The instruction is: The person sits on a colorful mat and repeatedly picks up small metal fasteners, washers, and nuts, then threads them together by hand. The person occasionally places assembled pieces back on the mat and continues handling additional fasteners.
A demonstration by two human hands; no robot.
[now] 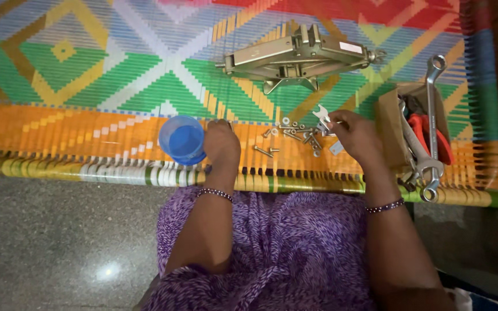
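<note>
— Closest to us, what are the hands doing?

— The left hand (221, 144) rests knuckles-up on the woven cot (87, 132), just beside a blue plastic cup (183, 140); its fingers curl under, so I can't tell whether it grips anything. The right hand (355, 135) is closed lightly round a small flat spanner (321, 115), pinched at the fingertips.

— And between them?

— A scatter of bolts and washers (292, 135) lying loose on the weave, touching the right hand's fingers.

— Any risk there?

— I'd say so. The weave has gaps near the cot's edge; a nudge from either wrist could send a washer through to the floor. The cup sits close to the rim, too, and an elbow could tip it.

— Further out?

— On the right, a cardboard box (388, 124) holding long spanners (432, 115) and red-handled pliers (427, 129). Beyond the bolts, a folded scissor jack (298, 57).
</note>
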